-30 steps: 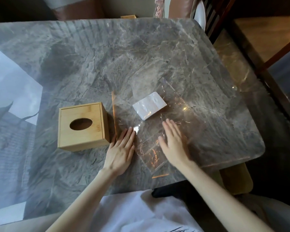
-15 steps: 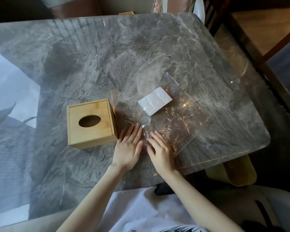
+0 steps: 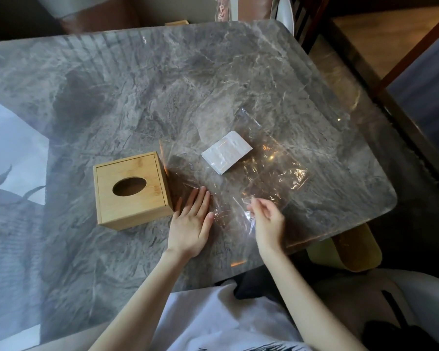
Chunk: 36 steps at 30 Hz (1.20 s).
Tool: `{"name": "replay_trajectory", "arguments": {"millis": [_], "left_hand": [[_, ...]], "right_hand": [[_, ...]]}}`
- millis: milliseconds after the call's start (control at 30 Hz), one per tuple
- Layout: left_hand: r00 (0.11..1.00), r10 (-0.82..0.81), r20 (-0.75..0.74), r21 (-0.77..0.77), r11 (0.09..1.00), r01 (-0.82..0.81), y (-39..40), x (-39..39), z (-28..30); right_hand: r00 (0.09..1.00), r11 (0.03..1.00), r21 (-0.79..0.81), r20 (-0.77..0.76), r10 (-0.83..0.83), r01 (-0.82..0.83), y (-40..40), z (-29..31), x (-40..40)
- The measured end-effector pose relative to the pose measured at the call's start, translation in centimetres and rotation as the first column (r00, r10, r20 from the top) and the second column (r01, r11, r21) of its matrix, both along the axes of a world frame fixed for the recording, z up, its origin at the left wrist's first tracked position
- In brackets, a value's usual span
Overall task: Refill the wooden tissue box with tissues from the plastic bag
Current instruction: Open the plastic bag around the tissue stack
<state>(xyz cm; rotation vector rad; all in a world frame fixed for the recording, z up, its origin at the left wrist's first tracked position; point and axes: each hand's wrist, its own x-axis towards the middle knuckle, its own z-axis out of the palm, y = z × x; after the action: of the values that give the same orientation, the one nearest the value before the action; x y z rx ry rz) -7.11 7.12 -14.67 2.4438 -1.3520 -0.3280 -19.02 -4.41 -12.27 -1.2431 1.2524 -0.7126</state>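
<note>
A wooden tissue box (image 3: 132, 190) with an oval slot in its top stands on the grey marble table (image 3: 137, 97). To its right lies a large clear plastic bag (image 3: 271, 178), flat and crinkled, with a small white stack of tissues (image 3: 226, 155) inside near its far part. My left hand (image 3: 192, 224) lies flat, fingers apart, pressing the bag's near left edge beside the box. My right hand (image 3: 266, 219) is raised slightly and pinches the bag's near edge between thumb and fingers.
The table's rounded front right corner (image 3: 388, 206) is close to the bag. A yellow seat (image 3: 352, 252) shows below that corner. Dark wooden chairs (image 3: 314, 21) stand beyond the far right. My white shirt (image 3: 226, 320) fills the bottom.
My right hand went from lying flat on the bag to curling and pinching its near edge, lifting it a little. My left hand stays flat on the plastic.
</note>
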Motion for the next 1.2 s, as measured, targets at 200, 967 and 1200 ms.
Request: {"name": "replay_trajectory", "arguments": {"millis": [200, 967, 1200], "left_hand": [[0.999, 0.02, -0.028, -0.006, 1.0, -0.02, -0.2, -0.1, 0.0], [0.941, -0.27, -0.203, 0.101, 0.95, 0.294, -8.0, -8.0, 2.7], [0.935, -0.313, -0.168, 0.107, 0.937, 0.333, -8.6, -8.0, 2.8]], "right_hand": [[0.953, 0.947, 0.197, 0.118, -0.28, 0.254, -0.8, 0.7, -4.4], [0.997, 0.985, 0.174, -0.075, -0.003, 0.016, -7.0, 2.9, -7.0], [0.939, 0.985, -0.049, -0.312, 0.145, -0.168, -11.7, 1.1, -0.3]]}}
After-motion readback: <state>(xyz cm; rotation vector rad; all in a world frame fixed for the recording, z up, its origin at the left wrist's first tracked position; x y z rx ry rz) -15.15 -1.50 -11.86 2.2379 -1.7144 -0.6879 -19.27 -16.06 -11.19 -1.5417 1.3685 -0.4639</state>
